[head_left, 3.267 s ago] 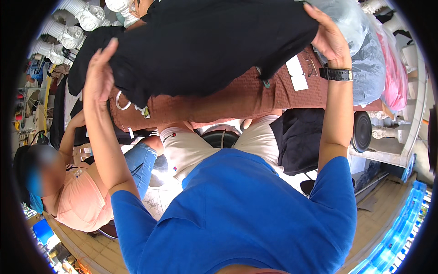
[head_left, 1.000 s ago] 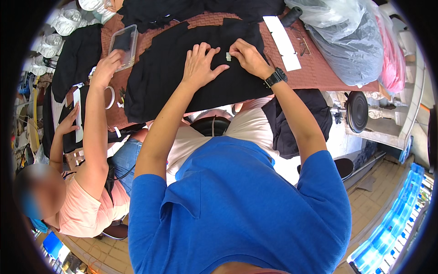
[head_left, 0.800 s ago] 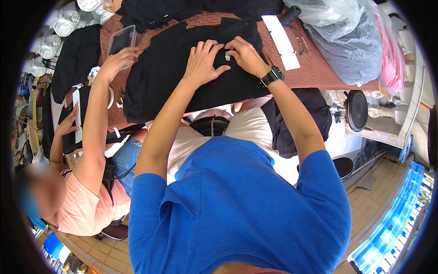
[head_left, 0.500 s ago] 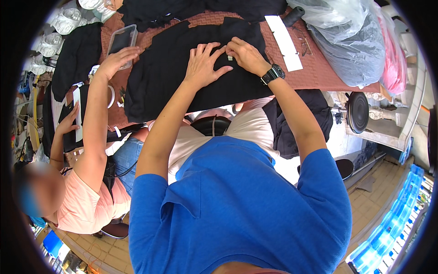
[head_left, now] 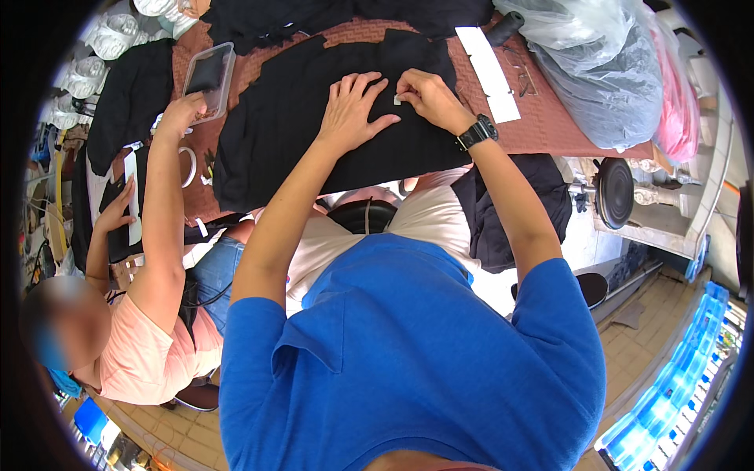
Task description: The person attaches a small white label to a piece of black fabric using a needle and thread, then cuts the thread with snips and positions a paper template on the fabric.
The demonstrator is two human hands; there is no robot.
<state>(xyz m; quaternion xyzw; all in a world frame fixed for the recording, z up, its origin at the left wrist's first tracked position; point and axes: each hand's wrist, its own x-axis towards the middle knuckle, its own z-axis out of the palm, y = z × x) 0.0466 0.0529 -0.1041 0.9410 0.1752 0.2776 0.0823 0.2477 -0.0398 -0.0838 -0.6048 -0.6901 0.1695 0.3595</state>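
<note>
A large black cloth [head_left: 271, 141] lies spread over the table in front of me. My left hand [head_left: 349, 111] rests flat on it with the fingers apart, holding nothing. To its right my right hand [head_left: 426, 96], with a black watch on the wrist, pinches a small white piece [head_left: 397, 100] like a label between thumb and fingers, just over the cloth. Whether that piece is fixed to the cloth cannot be made out.
A co-worker's hand [head_left: 182, 114] is by a clear plastic box [head_left: 228, 67] on the left. A white paper strip [head_left: 493, 82], eyeglasses [head_left: 525, 78] and a black thread cone [head_left: 505, 28] lie at right, beside big plastic bags [head_left: 597, 71]. A white tape roll [head_left: 188, 166] lies left.
My right hand has shifted slightly right, its pinch now at the white piece's edge. My left hand stays put. The co-worker's hand has drawn back from the plastic box and curled its fingers.
</note>
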